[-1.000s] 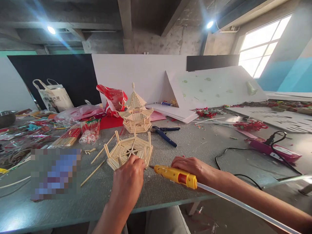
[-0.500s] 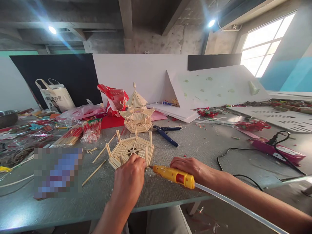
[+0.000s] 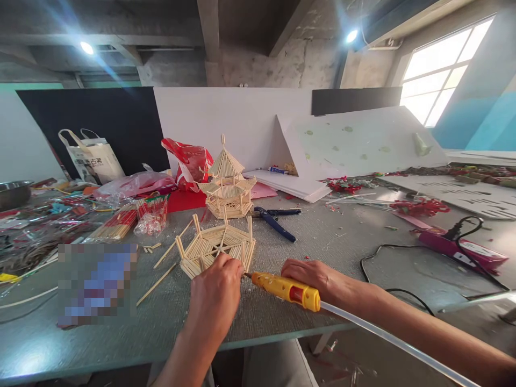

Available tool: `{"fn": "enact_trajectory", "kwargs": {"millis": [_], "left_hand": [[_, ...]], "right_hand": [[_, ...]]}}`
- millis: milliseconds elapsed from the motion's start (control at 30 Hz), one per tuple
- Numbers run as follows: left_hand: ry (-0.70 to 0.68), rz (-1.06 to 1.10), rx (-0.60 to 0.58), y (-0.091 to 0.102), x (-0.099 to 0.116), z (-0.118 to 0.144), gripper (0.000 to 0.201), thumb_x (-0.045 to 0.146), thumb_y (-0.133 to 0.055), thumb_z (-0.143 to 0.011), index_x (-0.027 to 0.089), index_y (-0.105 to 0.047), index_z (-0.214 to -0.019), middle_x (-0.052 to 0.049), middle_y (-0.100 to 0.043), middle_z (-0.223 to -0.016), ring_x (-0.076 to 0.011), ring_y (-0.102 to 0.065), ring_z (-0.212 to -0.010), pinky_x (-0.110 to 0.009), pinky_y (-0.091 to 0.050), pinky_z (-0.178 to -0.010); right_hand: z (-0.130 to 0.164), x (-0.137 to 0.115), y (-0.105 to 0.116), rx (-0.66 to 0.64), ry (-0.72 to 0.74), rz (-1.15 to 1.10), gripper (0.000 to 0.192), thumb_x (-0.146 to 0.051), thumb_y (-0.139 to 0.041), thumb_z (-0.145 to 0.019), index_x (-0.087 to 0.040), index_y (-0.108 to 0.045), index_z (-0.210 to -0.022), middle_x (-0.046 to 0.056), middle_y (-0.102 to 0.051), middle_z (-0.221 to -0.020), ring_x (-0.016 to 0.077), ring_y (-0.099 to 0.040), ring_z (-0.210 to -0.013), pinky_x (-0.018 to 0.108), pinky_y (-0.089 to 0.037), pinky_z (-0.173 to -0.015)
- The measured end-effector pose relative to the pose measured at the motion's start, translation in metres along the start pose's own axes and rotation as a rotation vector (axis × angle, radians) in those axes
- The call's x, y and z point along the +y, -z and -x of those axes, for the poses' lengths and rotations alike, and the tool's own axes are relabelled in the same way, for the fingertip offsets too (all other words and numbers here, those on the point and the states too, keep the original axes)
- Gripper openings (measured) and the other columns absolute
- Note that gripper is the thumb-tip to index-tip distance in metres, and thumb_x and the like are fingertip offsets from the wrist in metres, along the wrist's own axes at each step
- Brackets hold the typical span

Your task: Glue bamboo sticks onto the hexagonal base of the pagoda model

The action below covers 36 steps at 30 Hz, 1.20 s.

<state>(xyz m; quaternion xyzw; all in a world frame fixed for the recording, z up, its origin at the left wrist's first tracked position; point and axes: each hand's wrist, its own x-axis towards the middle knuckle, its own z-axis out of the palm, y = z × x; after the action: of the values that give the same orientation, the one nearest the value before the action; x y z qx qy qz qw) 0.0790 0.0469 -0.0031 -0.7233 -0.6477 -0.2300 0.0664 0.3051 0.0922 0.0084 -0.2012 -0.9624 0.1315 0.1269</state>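
A low many-sided platform of wooden sticks [image 3: 191,252], with short upright posts at its corners, lies in front of me. My left hand [image 3: 217,285] is closed in a pinch at its near right edge; what the fingertips hold is hidden. My right hand [image 3: 312,277] is closed on a yellow glue gun [image 3: 284,290], its fingers partly hidden behind it. The nozzle points left and reaches my left fingertips. From the gun's rear runs a long translucent glue stick [image 3: 374,328]. Just behind the platform stands a stick pavilion [image 3: 228,188] with a pointed roof.
Blue-handled pliers [image 3: 278,223] lie right of the pavilion. Loose sticks [image 3: 156,284] and bundled sticks [image 3: 116,223] are at left, near a blurred-out blue object [image 3: 99,285]. A purple power strip [image 3: 463,250] with a black cable [image 3: 363,263] sits at right.
The glue gun's nozzle has shifted slightly left toward my left fingertips. My left hand keeps nearly the same place at the platform's edge.
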Motion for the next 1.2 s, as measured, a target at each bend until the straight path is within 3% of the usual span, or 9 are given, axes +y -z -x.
{"fn": "enact_trajectory", "kwargs": {"millis": [167,667,1200], "left_hand": [[-0.002,0.01,0.011,-0.0012,-0.0006,0.0008,0.019,0.023,-0.043,-0.085,0.022,-0.063,-0.084,-0.001,-0.064,-0.088,-0.0133,-0.061,-0.072,-0.021,-0.041,-0.056],[0.003,0.011,0.012,-0.0023,-0.0017,0.0023,0.019,0.023,-0.043,-0.085,0.024,-0.062,-0.084,0.001,-0.063,-0.09,-0.0137,-0.062,-0.07,-0.022,-0.038,-0.052],[0.005,0.016,0.025,-0.0004,0.0003,0.0012,0.019,0.023,-0.043,-0.085,0.024,-0.063,-0.085,0.001,-0.064,-0.088,-0.0135,-0.062,-0.068,-0.022,-0.04,-0.053]], "right_hand": [[-0.0015,0.0108,-0.0101,0.043,0.029,-0.002,0.015,-0.029,-0.039,-0.086,-0.015,-0.047,-0.086,0.007,-0.052,-0.079,0.0124,-0.048,-0.068,0.024,-0.038,-0.061],[-0.0009,0.0078,-0.0064,-0.007,0.002,-0.009,0.015,-0.029,-0.037,-0.088,-0.016,-0.045,-0.087,0.007,-0.052,-0.08,0.0117,-0.046,-0.065,0.024,-0.037,-0.061],[-0.0014,0.0076,-0.0084,0.022,0.005,-0.025,0.016,-0.03,-0.036,-0.087,-0.016,-0.044,-0.084,0.006,-0.051,-0.077,0.0119,-0.044,-0.063,0.024,-0.036,-0.058]]}}
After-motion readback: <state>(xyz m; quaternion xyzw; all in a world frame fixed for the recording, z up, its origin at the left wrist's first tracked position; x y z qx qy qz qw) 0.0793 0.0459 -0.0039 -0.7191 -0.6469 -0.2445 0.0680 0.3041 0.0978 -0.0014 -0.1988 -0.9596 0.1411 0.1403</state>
